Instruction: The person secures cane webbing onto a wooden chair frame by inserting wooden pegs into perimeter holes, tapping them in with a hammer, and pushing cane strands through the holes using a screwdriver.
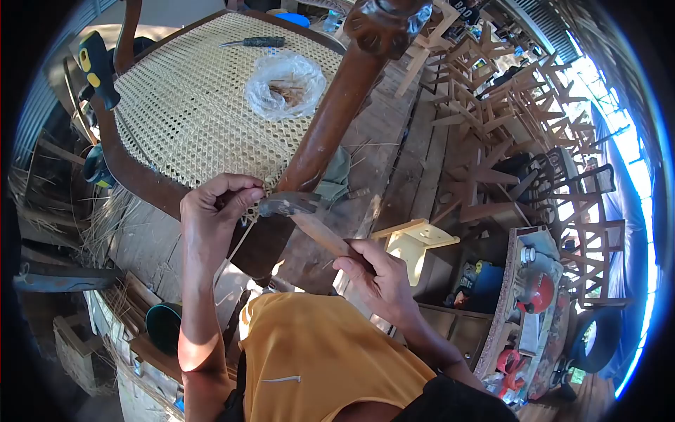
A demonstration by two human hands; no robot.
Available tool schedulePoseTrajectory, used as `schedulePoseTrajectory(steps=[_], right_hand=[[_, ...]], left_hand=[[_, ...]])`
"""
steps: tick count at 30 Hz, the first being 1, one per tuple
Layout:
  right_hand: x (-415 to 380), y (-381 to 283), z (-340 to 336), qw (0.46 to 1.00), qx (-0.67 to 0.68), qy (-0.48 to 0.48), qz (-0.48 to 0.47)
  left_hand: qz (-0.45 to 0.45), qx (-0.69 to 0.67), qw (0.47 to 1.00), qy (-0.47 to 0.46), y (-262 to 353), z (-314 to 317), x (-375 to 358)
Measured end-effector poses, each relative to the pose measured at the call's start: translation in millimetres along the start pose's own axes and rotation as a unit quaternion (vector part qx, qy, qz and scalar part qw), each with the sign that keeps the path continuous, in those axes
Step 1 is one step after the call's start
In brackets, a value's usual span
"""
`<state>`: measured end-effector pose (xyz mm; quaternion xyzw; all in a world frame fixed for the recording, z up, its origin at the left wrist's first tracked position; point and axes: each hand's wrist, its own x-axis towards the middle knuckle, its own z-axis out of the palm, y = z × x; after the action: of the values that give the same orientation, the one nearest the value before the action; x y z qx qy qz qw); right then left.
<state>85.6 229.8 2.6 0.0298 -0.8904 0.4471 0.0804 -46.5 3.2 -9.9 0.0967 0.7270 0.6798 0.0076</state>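
A woven cane seat (190,98) fills a dark wooden chair frame (144,179). At its near corner, beside the thick brown post (330,116), my left hand (223,200) pinches something too small to make out. A pale cane strand (240,243) hangs below those fingers. My right hand (376,276) is closed round the wooden handle of a hammer (316,231), whose dark head lies by the seat corner, close to my left fingertips. On the cane rest a clear plastic bag (285,86) with brown bits inside and a dark-handled pointed tool (261,42).
A yellow and black mallet (98,69) leans at the frame's left side. Wooden chair frames (492,126) are stacked at the right. A cream wooden piece (415,246) and a cluttered bench with a red round object (536,292) stand at the lower right. A green bowl (165,327) is lower left.
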Motion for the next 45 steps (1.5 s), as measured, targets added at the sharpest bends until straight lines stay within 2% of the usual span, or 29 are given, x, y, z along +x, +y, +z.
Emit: schedulePoseTrajectory(steps=[2,5,6,9,12,16,21,25,30,35,38,42,45], right_hand=[[0.1,3.3,2.9,0.999,-0.008,0.014,-0.035],[-7.0,6.0,5.4,1.000,0.019,0.019,0.002],[-9.7,1.0,2.5,0.997,0.046,-0.001,0.070],[-10.8,-2.8,2.9,0.995,0.082,0.053,0.038],[-5.2,-16.2,-1.2,0.991,0.101,0.032,0.078],[-4.6,-3.6,-5.3,0.996,0.031,0.078,-0.017],[8.0,-4.9,-11.6,0.991,-0.040,0.103,-0.070],[17.7,-9.3,-15.8,0.985,-0.100,0.106,-0.096],[29.1,-12.1,-21.1,0.978,-0.156,0.053,-0.130],[38.2,-29.2,-20.3,0.981,-0.153,0.006,-0.116],[46.4,-44.0,-27.0,0.966,-0.217,-0.008,-0.139],[56.1,-52.7,-28.9,0.952,-0.215,0.090,-0.201],[61.4,-66.9,-29.2,0.937,-0.275,0.046,-0.209]], left_hand=[[-0.013,-0.003,1.000,0.019,2.8,1.0,-1.1],[0.006,0.002,1.000,0.013,-1.7,-0.8,-2.1],[0.031,0.034,0.999,0.005,0.8,-0.4,-2.4],[0.076,0.131,0.988,-0.008,2.7,-0.2,-0.8],[0.070,0.088,0.994,0.005,-0.8,-0.2,0.2],[0.062,0.055,0.996,0.013,-2.2,0.9,1.8],[0.084,0.096,0.992,0.012,-3.0,2.2,3.2],[0.080,0.113,0.990,0.019,-2.0,4.5,3.0],[0.088,0.138,0.986,0.018,-6.0,6.1,5.0],[0.088,0.134,0.987,0.013,-0.6,5.2,4.1],[0.105,0.142,0.984,0.004,-1.5,5.1,4.3],[0.118,0.143,0.983,0.002,-3.6,7.0,5.6],[0.122,0.141,0.982,-0.003,-4.1,7.0,5.5]])
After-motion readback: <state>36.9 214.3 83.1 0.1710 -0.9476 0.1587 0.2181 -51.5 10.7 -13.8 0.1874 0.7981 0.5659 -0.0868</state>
